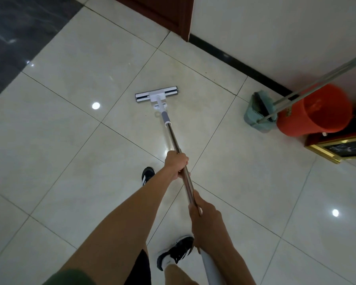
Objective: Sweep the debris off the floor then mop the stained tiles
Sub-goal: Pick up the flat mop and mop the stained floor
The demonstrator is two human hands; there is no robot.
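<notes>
Mop: flat white head with dark strips along its length, a grey collar above the joint, then a long bare metal pole ending in a white grip near the person's body.
Mop head: lay flat on the pale glossy floor tiles, well ahead of both hands and across a grout line.
Left hand: fingers curled round the metal pole about midway, the forward hand of the two.
Right hand: wrapped round the pole lower down, just above the white grip, nearer the body.
Pole: ran slanting from the head back between the two shoes.
Dustpan: green, standing by the wall at right, touching the red bucket.
Broom handle: leaned across the bucket's rim.
Framed picture: gold-edged, on the floor just beside the bucket.
Door frame: dark wood, at the top.
</notes>
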